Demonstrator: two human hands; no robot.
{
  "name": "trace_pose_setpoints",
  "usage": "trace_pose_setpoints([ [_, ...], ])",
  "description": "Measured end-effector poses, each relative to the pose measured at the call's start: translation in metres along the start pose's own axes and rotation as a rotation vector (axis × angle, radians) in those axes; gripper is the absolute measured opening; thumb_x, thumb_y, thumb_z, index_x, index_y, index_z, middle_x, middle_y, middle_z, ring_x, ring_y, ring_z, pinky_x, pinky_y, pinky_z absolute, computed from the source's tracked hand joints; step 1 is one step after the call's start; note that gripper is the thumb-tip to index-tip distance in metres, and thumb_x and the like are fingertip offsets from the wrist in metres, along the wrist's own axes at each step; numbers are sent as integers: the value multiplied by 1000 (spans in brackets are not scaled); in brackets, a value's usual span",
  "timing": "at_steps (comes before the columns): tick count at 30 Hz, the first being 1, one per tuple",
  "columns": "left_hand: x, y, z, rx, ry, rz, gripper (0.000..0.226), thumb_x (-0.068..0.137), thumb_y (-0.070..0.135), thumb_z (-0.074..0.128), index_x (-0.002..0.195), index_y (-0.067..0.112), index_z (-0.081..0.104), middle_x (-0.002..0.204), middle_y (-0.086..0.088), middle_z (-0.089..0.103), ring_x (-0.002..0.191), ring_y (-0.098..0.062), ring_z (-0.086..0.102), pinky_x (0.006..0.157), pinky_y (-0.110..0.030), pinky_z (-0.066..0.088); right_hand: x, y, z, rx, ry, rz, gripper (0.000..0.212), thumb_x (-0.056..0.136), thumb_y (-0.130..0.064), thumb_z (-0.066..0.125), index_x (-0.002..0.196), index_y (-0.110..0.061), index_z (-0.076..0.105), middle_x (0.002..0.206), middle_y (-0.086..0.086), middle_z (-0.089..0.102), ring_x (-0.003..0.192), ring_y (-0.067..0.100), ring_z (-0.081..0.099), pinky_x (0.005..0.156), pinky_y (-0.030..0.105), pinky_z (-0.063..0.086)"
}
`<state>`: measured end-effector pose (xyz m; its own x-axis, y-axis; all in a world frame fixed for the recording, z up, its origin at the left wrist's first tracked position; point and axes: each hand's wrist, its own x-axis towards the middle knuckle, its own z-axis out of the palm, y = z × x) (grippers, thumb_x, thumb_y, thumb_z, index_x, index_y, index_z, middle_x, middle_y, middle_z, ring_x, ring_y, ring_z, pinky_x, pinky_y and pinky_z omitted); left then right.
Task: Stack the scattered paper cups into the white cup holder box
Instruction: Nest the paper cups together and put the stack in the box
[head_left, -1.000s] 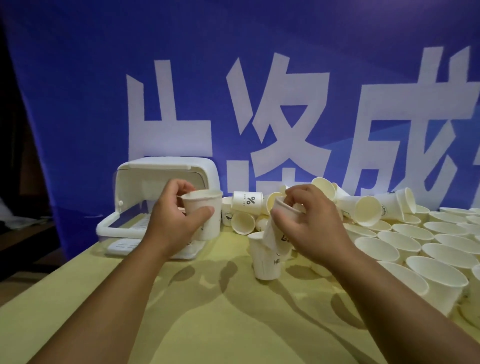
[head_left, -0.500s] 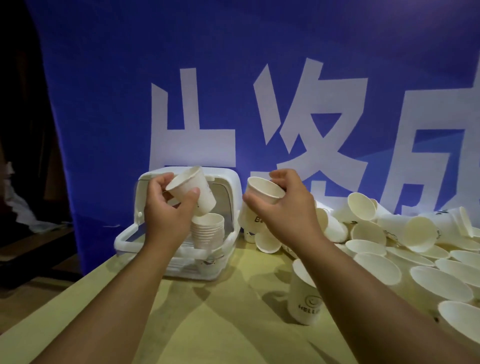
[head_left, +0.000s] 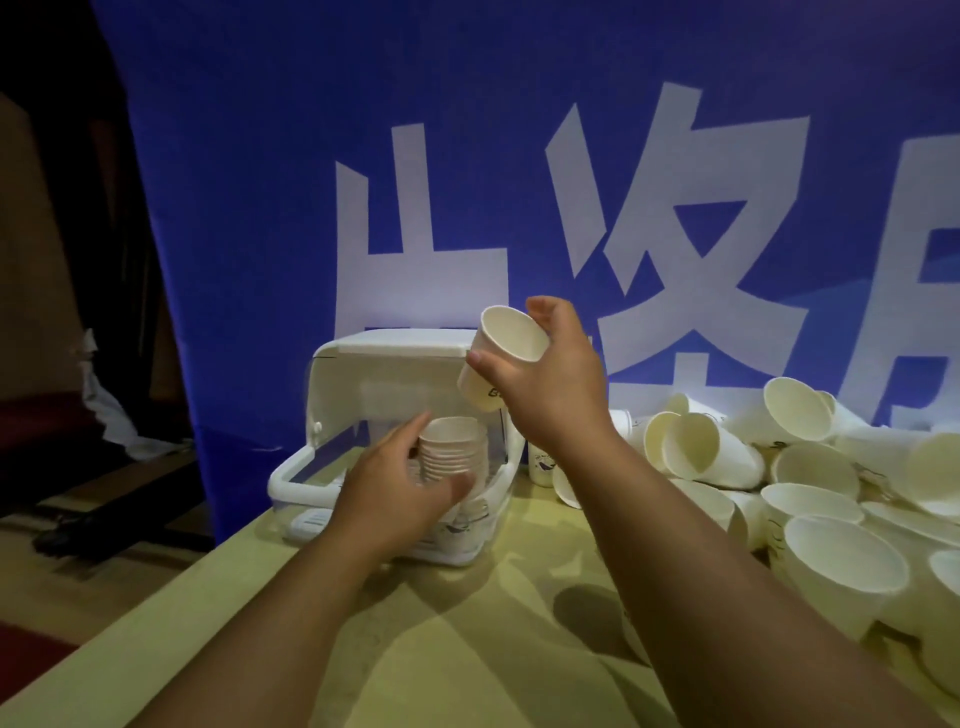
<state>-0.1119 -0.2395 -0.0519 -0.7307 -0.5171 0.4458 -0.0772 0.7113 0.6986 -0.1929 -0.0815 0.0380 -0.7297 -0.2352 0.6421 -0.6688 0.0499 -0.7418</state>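
Gripping one cup (head_left: 506, 345), the right hand (head_left: 551, 397) hangs above one stack (head_left: 451, 449).

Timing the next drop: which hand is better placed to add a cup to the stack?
Right: the right hand holds a cup above the stack; the left hand beside it carries none.
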Motion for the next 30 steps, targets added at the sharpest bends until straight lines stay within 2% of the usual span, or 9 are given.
trace_pose_setpoints([
  [5, -3, 2, -4, 6, -68, -5, 85, 81, 47, 83, 153, 40, 40, 129, 20, 57, 114, -5, 53, 97, -31, 47, -4, 6, 10, -71, -98, -14, 79, 80, -41, 84, 146, -31, 43, 143, -8, 51, 116, 8, 45, 92, 25, 42],
  [8, -3, 0, -4, 19, -71, -41, 77, 81, 49, 83, 147, 42, 45, 122, 21, 59, 117, -10, 59, 100, -37, 51, -8, 11, 15, -192, -147, -48, 78, 77, -44, 85, 144, -29, 48, 140, -7, 53, 117, 9, 48, 92, 24, 40],
  [13, 2, -13, -6, 167, -20, -82, 59, 70, 83, 65, 120, 57, 51, 118, 23, 62, 125, -19, 51, 108, -47, 42, -11, 16, 18, -300, -219, -79, 79, 78, -49, 83, 145, -24, 50, 140, -4, 56, 124, 15, 52, 92, 22, 37],
  [17, -1, -8, -6, 201, -28, -97, 65, 77, 77, 66, 133, 47, 53, 121, 22, 59, 130, -21, 44, 111, -49, 35, -13, 15, 20, -271, -255, -41, 66, 90, -57, 65, 144, -22, 53, 135, 0, 62, 122, 20, 56, 88, 27, 41],
  [20, -2, -8, -7, 168, -44, -93, 58, 78, 73, 71, 129, 49, 53, 121, 21, 62, 126, -19, 52, 111, -50, 42, -11, 17, 22, -293, -253, -28, 50, 98, -55, 53, 135, -21, 61, 123, 4, 67, 116, 25, 59, 81, 28, 40],
  [24, -4, -7, -9, 110, -85, -68, 61, 82, 56, 79, 135, 39, 56, 116, 18, 67, 106, -6, 63, 93, -35, 55, -11, 19, 24, -234, -234, 63, 52, 97, -53, 55, 128, -14, 66, 115, 6, 70, 112, 25, 62, 89, 35, 50],
  [26, -4, -7, -9, 110, -86, -52, 58, 82, 54, 80, 134, 38, 57, 115, 17, 68, 102, -5, 64, 90, -34, 56, -11, 22, 25, -288, -269, 90, 45, 94, -53, 60, 109, -12, 72, 96, 6, 71, 94, 24, 65, 78, 37, 54],
  [28, -4, -6, -9, 105, -90, -50, 55, 83, 53, 80, 131, 39, 56, 114, 17, 67, 101, -5, 64, 90, -33, 56, -14, 24, 27, -377, -325, 99, 43, 94, -52, 61, 98, -10, 72, 85, 3, 67, 82, 22, 61, 58, 29, 43],
  [30, -5, -7, -9, 114, -88, -46, 54, 84, 52, 79, 131, 40, 56, 113, 18, 66, 100, -5, 64, 89, -31, 56, -16, 24, 28, -440, -362, 113, 44, 95, -52, 60, 99, -9, 71, 84, 4, 64, 80, 21, 58, 52, 24, 31],
])
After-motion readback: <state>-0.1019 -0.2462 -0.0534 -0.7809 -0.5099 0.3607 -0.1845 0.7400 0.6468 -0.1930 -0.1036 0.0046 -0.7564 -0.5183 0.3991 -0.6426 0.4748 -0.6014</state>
